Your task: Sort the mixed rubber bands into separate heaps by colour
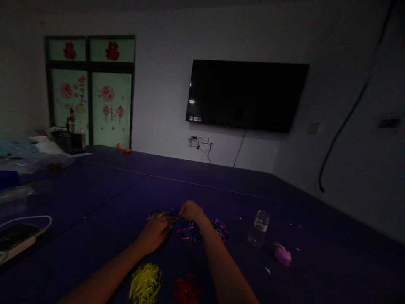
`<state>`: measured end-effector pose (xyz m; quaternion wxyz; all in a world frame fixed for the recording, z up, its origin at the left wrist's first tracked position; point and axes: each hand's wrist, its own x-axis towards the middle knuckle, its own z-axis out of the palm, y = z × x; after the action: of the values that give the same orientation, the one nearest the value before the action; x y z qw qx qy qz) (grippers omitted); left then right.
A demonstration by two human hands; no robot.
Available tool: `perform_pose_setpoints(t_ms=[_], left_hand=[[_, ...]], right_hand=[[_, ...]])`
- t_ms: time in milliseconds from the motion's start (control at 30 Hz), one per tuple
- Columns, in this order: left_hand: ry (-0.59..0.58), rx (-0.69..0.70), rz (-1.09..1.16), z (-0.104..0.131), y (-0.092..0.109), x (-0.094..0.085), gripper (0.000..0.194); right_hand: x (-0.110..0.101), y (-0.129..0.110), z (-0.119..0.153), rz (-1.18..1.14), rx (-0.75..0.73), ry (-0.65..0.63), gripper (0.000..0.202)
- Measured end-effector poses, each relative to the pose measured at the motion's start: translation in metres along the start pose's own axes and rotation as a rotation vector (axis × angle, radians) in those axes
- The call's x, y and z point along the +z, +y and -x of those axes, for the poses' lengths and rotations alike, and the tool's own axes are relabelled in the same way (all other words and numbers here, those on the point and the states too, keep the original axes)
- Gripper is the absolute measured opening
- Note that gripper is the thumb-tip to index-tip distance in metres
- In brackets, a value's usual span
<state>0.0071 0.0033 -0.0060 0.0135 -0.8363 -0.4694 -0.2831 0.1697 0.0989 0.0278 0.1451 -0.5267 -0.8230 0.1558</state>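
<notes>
L hand (156,231), fingers apart, & R hand (191,210), curled, grip unclear, are at the pink-&-blue looped bands (189,230), lower ctr. of frame; picking singly w/ L steadying prob. avoids tangles.

Wall (161,97), one, pale and plain, across the centre of the frame; meets a second, darker side wall (354,160) at right.

Glazed panels (110,120), dark-framed, upper left: two tall panes beneath two short ones, greenish-white, bearing red paper decorations (108,93), round, lantern-shaped and lettered.

Television (247,97), large, flat, black-screened, mounted right of centre; small bright reflections at its left edge.

Wall sockets (205,140), a row below the television, with wires; one thin cord (239,147) hanging beside them.

Cable (349,113), thick, dark, trailing down the side wall, upper right to mid-right.

Switch plate (314,128), small, mid-right.

Surface (110,181), broad, purple-blue, seamed, filling the lower frame.

Light: dim overall, corners darkest.
</notes>
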Motion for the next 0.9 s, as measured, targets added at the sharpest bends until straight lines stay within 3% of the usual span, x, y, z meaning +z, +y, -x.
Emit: perform_pose_setpoints(t_ms=[433, 733, 900], left_hand=[[-0.009, 0.009, 0.001, -0.001, -0.005, 0.004, 0.026], [-0.012, -0.01, -0.002, -0.002, -0.005, 0.007, 0.022], [-0.005, -0.01, 0.01, -0.003, -0.001, 0.006, 0.022]], right_hand=[[0.001, -0.02, 0.015, 0.253, 0.007, -0.023, 0.015], [-0.009, -0.009, 0.014, 0.249, 0.107, 0.165, 0.03], [0.0, -0.007, 0.011, 0.254, 0.099, 0.172, 0.026]])
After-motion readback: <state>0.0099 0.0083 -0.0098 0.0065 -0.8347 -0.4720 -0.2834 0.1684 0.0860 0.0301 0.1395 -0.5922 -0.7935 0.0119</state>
